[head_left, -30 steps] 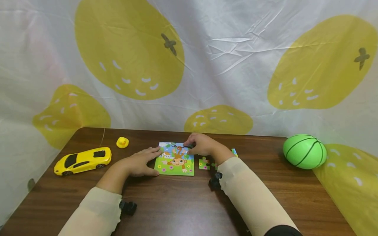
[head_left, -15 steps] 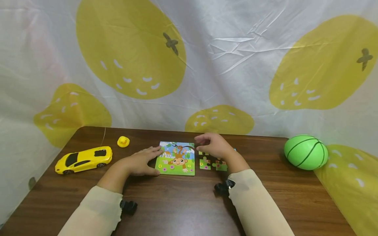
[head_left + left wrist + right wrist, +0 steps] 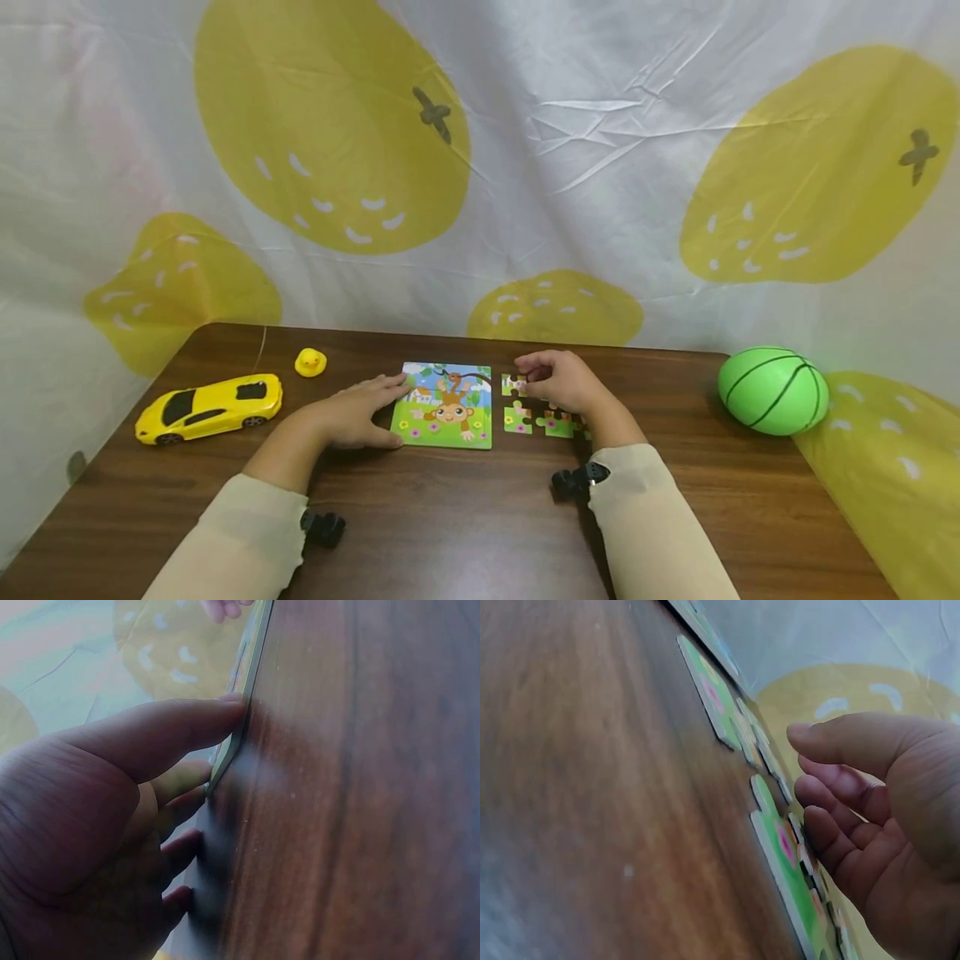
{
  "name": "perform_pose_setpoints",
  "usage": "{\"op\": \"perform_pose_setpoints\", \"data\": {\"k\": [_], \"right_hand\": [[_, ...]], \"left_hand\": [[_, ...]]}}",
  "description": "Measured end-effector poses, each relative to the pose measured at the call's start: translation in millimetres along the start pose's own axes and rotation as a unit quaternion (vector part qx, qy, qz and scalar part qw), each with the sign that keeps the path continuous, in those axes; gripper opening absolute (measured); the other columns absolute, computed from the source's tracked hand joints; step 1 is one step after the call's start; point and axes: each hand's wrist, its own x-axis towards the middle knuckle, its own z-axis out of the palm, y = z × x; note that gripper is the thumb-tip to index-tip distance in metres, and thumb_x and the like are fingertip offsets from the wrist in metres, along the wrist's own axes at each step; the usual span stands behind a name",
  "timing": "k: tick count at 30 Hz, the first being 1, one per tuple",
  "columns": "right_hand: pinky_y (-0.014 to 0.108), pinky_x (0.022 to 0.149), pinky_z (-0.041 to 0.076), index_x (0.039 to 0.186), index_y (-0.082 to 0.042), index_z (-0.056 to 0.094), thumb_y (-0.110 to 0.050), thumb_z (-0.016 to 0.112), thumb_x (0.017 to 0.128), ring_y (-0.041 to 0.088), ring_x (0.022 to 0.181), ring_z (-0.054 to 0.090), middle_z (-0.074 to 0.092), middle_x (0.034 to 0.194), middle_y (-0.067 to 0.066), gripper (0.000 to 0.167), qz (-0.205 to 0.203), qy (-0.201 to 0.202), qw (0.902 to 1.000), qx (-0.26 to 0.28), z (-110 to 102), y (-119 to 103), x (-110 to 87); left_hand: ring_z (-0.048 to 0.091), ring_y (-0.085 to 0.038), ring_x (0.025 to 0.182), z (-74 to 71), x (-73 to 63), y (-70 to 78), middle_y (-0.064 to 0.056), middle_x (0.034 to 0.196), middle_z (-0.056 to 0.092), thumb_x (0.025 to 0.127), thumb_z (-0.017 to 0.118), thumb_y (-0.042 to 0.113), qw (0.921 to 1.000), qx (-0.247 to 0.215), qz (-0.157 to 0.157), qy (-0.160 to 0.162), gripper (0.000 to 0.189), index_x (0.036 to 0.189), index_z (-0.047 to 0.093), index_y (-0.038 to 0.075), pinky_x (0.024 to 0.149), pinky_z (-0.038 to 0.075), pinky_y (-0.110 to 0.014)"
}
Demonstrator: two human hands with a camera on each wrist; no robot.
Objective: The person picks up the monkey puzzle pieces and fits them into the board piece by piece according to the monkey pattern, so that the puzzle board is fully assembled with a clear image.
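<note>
A square picture board (image 3: 442,408) with a monkey on it lies flat on the table. My left hand (image 3: 356,412) rests at its left side, thumb and fingers spread. In the left wrist view the thumb (image 3: 187,727) touches the board's edge. Right of the board lie loose jigsaw pieces, among them a flowered green piece (image 3: 517,419) and another green piece (image 3: 558,427). My right hand (image 3: 561,385) is over the farther pieces and hides some of them. In the right wrist view its fingers (image 3: 832,829) are loosely bent close to the pieces, with nothing visible between them and the thumb.
A yellow toy car (image 3: 210,408) stands at the left, with a small yellow duck (image 3: 311,362) behind it. At the right edge sits a green ball (image 3: 774,390). A lemon-patterned cloth (image 3: 510,208) hangs behind the brown table (image 3: 450,525).
My right hand has left the board's upper right corner and moved right, over the loose pieces. The left hand stays at the board's left side.
</note>
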Motion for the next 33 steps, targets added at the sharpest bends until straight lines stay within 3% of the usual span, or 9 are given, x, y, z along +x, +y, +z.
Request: {"op": "perform_pose_setpoints", "data": {"k": [9, 14, 26, 33], "right_hand": [[0.032, 0.076, 0.056, 0.136, -0.023, 0.074, -0.02, 0.084, 0.093, 0.024, 0.113, 0.063, 0.07, 0.123, 0.006, 0.044, 0.015, -0.018, 0.9994, -0.025, 3.7, 5.5, -0.8], [0.033, 0.069, 0.056, 0.134, -0.023, 0.075, -0.019, 0.084, 0.093, 0.024, 0.111, 0.063, 0.07, 0.122, 0.007, 0.043, 0.018, -0.016, 0.9993, -0.03, 3.8, 3.5, -0.2], [0.036, 0.088, 0.054, 0.135, -0.021, 0.075, -0.009, 0.083, 0.09, 0.021, 0.108, 0.061, 0.069, 0.116, 0.004, 0.046, -0.007, 0.013, 0.9985, -0.053, 4.9, -1.9, 2.2], [0.034, 0.081, 0.052, 0.133, -0.018, 0.076, -0.007, 0.081, 0.092, 0.02, 0.096, 0.058, 0.063, 0.106, 0.005, 0.042, -0.009, 0.017, 0.9985, -0.051, 5.2, -3.7, 1.3]], "left_hand": [[0.012, -0.042, 0.169, 2.8, 1.0, -2.9, -0.006, 0.182, 0.02, 0.094, 0.078, 0.05, 1.0, -0.002, -0.01, -0.001, 0.094, 0.17, 0.033, 0.019, 0.132, 0.014, -0.071], [0.012, -0.042, 0.169, 3.0, 1.2, -2.8, -0.005, 0.182, 0.019, 0.094, 0.077, 0.051, 0.9999, -0.003, -0.012, 0.0, 0.093, 0.17, 0.032, 0.02, 0.132, 0.014, -0.071], [0.012, -0.042, 0.168, 0.9, 0.3, -1.0, -0.007, 0.181, 0.02, 0.094, 0.077, 0.05, 1.0, -0.004, -0.008, 0.002, 0.093, 0.17, 0.033, 0.018, 0.132, 0.014, -0.071], [0.012, -0.042, 0.169, 1.5, 0.8, -1.8, -0.007, 0.181, 0.02, 0.094, 0.077, 0.05, 0.9999, -0.006, -0.007, 0.005, 0.095, 0.17, 0.032, 0.017, 0.132, 0.014, -0.071]]}}
